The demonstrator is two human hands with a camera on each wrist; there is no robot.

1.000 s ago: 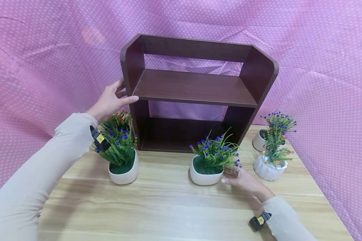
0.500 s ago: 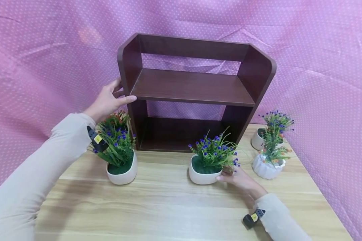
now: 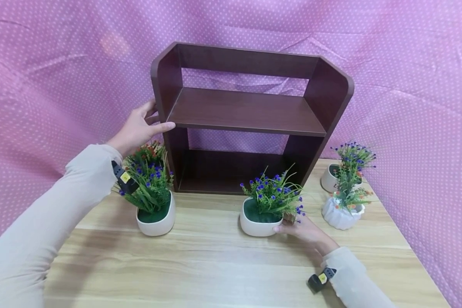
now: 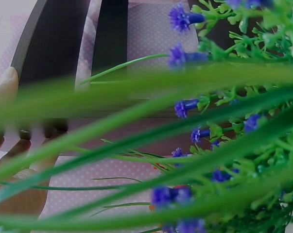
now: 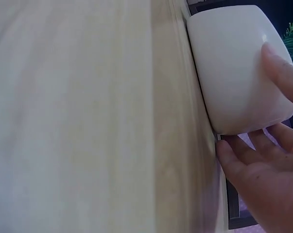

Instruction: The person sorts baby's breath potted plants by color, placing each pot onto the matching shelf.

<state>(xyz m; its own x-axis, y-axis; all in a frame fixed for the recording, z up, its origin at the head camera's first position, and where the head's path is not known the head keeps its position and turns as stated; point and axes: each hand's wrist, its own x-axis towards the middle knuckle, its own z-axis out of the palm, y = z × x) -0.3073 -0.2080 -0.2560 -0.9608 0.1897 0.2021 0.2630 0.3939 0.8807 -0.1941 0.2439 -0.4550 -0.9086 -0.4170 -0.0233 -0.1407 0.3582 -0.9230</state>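
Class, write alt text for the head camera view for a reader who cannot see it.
A left hand grips the side of a dark shelf on a wooden table, while the right hand touches a white pot of purple flowers. Three more pots stand nearby.

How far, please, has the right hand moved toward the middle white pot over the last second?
Yes, it has moved: the right hand slid left along the wooden table and now touches the middle white pot.
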